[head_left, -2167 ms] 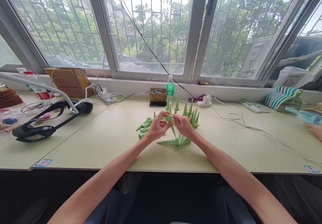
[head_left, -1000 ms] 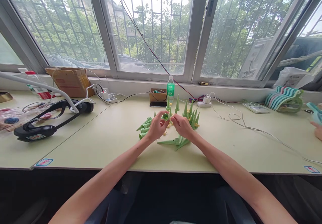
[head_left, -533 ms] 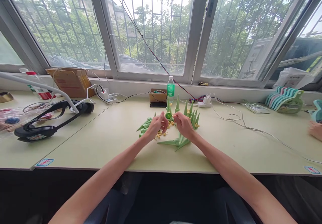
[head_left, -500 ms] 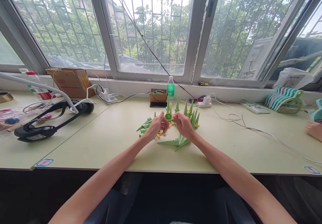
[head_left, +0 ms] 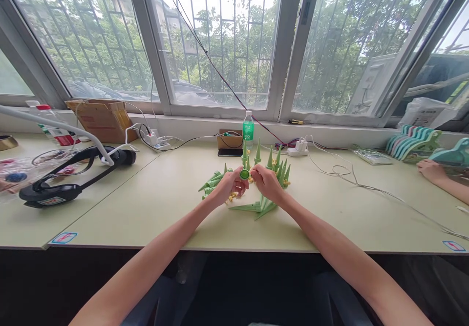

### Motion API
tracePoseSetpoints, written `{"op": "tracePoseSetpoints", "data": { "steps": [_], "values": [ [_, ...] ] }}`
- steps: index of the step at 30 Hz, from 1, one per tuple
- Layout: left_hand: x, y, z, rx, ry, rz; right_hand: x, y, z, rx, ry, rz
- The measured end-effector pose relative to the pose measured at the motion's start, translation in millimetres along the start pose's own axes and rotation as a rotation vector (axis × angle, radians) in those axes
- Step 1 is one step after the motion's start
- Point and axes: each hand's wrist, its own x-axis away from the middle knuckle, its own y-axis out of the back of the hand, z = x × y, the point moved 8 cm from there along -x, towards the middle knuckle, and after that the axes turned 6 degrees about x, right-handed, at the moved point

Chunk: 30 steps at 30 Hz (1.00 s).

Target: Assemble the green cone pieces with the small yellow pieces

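Clearly, the left hand holds a green plastic piece (smooth, round-mouthed).

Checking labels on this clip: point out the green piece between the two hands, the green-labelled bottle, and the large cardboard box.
Green piece [head_left: 244, 174], head view: its round end, facing the camera.
Green-labelled bottle [head_left: 248, 131], head view: its label.
Large cardboard box [head_left: 98, 119], head view: its front panel.

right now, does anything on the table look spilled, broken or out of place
Nothing looks clearly broken. The one untidy spot is by the left hand: loose yellow pieces lie scattered on the table. Nearby, some green spikes lie flat while others stand upright, so the group looks uneven.
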Motion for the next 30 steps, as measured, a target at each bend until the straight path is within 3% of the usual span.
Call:
{"op": "tracePoseSetpoints", "data": {
  "steps": [30],
  "values": [
    [4.0, 1.0, -3.5, -0.068, -0.054, -0.01, 0.7, -4.0, -5.9, -0.004, -0.028, 0.016]
  ]
}}
